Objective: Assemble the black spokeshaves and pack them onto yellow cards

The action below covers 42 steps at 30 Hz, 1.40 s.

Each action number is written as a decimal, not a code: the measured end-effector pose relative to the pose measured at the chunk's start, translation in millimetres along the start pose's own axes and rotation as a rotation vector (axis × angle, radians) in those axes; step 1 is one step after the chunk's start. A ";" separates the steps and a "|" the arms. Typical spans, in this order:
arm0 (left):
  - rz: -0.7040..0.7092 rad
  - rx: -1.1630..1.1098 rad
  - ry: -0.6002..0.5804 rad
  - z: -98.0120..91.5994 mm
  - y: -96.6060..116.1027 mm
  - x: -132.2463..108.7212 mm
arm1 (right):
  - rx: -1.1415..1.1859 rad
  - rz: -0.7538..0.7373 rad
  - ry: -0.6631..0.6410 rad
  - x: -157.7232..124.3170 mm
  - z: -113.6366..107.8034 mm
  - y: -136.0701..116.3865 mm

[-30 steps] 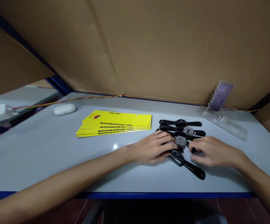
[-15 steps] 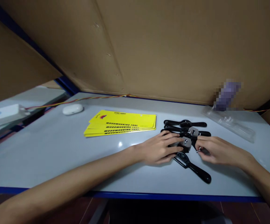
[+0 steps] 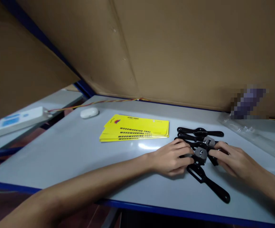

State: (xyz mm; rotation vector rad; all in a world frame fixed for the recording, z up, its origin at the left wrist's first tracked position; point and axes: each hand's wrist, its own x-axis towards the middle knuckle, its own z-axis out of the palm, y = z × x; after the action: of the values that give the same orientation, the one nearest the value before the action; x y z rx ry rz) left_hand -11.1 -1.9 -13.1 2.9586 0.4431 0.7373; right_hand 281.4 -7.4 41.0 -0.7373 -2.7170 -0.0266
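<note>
Several black spokeshaves lie close together on the right part of the table. The rearmost spokeshave lies lengthwise behind the others. Two have grey metal caps, one cap behind and another cap in front of it. My left hand is closed over the left side of the front capped spokeshave, hiding its left handle. At its right side, the curled fingers of my right hand grip the black handle. A small shiny bit shows between those fingers, too small to name. The nearest spokeshave slants toward the table's front edge.
Yellow cards printed "WOODWORKING TOOL" lie fanned left of the tools. A white rounded case sits behind them. A clear plastic package lies at right, near a blurred purple item. A power strip rests on the left table.
The view has shifted, so everything sits further right in the frame. My right fingers have moved up against the capped spokeshaves. My left hand stays on the same tool.
</note>
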 end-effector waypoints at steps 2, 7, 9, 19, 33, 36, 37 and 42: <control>0.022 -0.005 0.008 -0.9 0.0 0.8 | -0.036 0.004 -0.026 -0.2 1.1 -2.2; 0.020 0.006 0.045 -1.9 2.0 3.5 | -0.016 0.023 -0.093 -2.4 11.2 3.4; 0.015 0.018 0.080 -2.1 3.7 5.4 | -0.004 0.031 -0.096 -1.3 13.1 6.0; -0.033 0.092 0.062 -5.7 7.9 7.5 | -0.036 0.185 -0.092 4.2 23.2 -9.1; 0.002 0.154 0.024 -12.4 5.7 3.1 | 0.350 0.404 -0.064 14.5 12.9 7.7; 0.008 0.174 0.050 -12.4 7.0 2.5 | 0.340 0.361 -0.073 15.8 13.3 10.7; 0.011 0.190 0.059 -12.3 7.8 2.2 | 0.332 0.335 -0.079 15.6 14.1 11.0; 0.021 0.244 0.069 -11.3 11.7 2.7 | 0.321 0.167 0.005 14.2 16.7 5.1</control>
State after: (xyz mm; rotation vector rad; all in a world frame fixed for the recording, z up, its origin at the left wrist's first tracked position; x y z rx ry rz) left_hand -11.0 -12.5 -0.4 3.1749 0.5434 0.8462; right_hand 267.3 5.6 29.3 -0.8571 -2.5558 0.4344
